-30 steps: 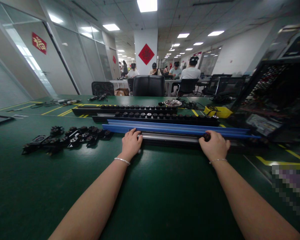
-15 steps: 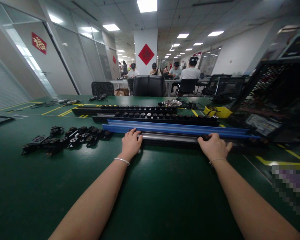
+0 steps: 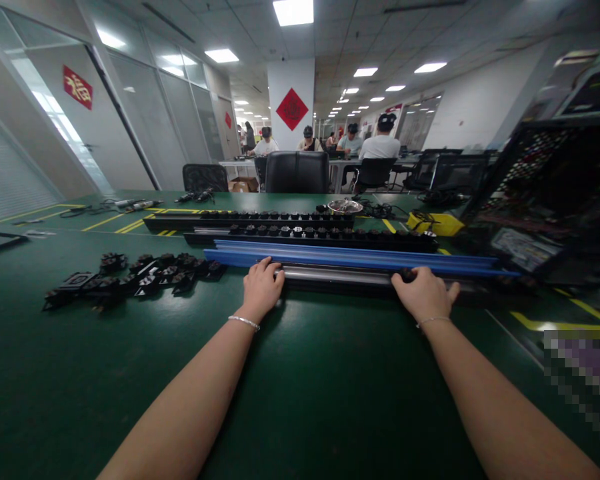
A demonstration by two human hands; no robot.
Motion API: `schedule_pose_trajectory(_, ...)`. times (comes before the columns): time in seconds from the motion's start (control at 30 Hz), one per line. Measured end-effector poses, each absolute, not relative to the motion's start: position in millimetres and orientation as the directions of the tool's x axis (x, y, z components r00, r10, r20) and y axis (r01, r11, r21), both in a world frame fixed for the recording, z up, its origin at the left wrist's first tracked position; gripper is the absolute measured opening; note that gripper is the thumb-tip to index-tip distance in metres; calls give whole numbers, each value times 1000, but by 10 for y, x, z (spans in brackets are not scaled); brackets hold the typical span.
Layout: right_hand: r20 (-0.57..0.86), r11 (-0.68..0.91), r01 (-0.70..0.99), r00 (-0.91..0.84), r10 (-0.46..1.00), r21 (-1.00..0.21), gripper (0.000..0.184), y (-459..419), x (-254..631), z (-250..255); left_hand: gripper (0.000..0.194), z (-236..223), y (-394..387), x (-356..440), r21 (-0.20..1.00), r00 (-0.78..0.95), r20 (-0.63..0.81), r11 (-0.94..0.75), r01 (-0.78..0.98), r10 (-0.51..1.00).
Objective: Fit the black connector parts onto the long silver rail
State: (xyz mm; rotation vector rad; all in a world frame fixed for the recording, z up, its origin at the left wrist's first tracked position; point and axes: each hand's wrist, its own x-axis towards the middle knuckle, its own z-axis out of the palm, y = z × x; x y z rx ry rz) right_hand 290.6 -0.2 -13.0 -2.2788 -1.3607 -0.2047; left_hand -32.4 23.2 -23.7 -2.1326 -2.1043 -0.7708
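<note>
A long black rail (image 3: pixel 337 275) with a shiny grey channel along its top lies crosswise on the green table (image 3: pixel 325 387). Toward its left end my left hand (image 3: pixel 263 285) is closed around it, thumb on the near side. My right hand (image 3: pixel 424 293) pinches a small black part (image 3: pixel 408 275) on top of the rail, farther right; the fingers partly cover it. Directly behind runs a blue rail (image 3: pixel 350 257). Beyond that are two black rails (image 3: pixel 200 238) (image 3: pixel 173 223) carrying rows of small black parts.
A heap of loose black parts (image 3: pixel 150 273) lies to the left. At the back are a round metal dish (image 3: pixel 345 207) and a yellow bin (image 3: pixel 436 224). A dark rack (image 3: pixel 555 200) stands on the right. Several people sit at tables beyond the black chair (image 3: pixel 297 171).
My right hand has shifted slightly left along the rail, and the small black part has moved with it. My left hand and the rails stay where they were.
</note>
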Motion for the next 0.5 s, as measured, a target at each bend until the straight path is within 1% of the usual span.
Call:
schedule_pose_trajectory(0.3,358,-366,876,467,809,-316,42,-15,2904,-113,38,-227,228,-320,314,-52,368,-71,947,928)
schedule_pose_trajectory(0.5,374,-323,903,414,830,-283,44,-28,2870,-91,38,-227,226,-319,313,-49,379,-78,947,924)
